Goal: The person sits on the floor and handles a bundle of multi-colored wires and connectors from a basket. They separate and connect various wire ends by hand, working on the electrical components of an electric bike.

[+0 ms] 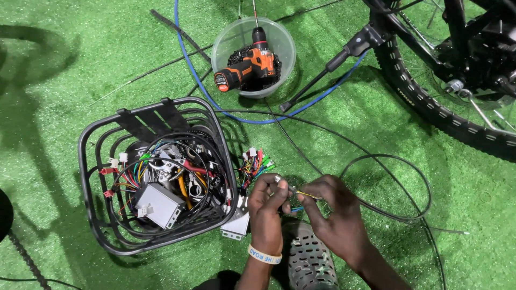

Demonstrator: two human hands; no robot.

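My left hand (267, 204) pinches a small connector at the end of thin wires, fingers closed on it. My right hand (336, 212) meets it from the right and grips a yellow wire (307, 194) between thumb and fingers; a blue wire shows just below. A bundle of coloured wires with connectors (255, 164) fans out just above my left hand. A wristband circles my left wrist.
A black wire basket (91, 139) at the left holds a grey controller box (159, 204) and tangled cables. A clear plastic bowl (226, 40) with an orange drill (246, 67) stands behind. A bicycle wheel (430, 107) and kickstand are at right. Black cables loop over green turf.
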